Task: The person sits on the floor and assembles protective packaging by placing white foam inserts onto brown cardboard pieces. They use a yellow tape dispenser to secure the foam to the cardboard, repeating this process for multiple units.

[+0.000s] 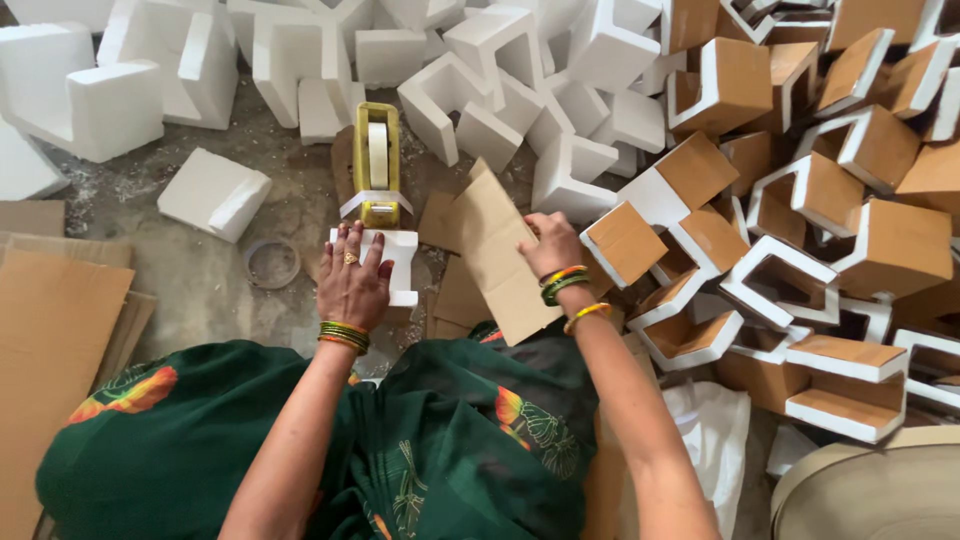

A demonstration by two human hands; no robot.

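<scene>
Nearest the camera lies a lap draped in dark green floral cloth [430,440], with both forearms reaching out toward twelve o'clock. The left hand [352,280], ringed and bangled, rests flat with fingers spread on a white foam corner piece [400,262], pressing it down rather than gripping it. At three o'clock from it, the right hand [550,245] pinches the upper edge of a brown cardboard strip [498,255], which slants between the two hands. Just beyond the foam piece, at twelve o'clock, stands a yellow tape dispenser [377,165] with a white roll. At nine o'clock lie flat cardboard sheets [50,330] and an empty tape ring [271,263]. Farther out, bare white foam corners [300,50] heap at eleven o'clock, cardboard-faced corners [800,200] at two o'clock.
</scene>
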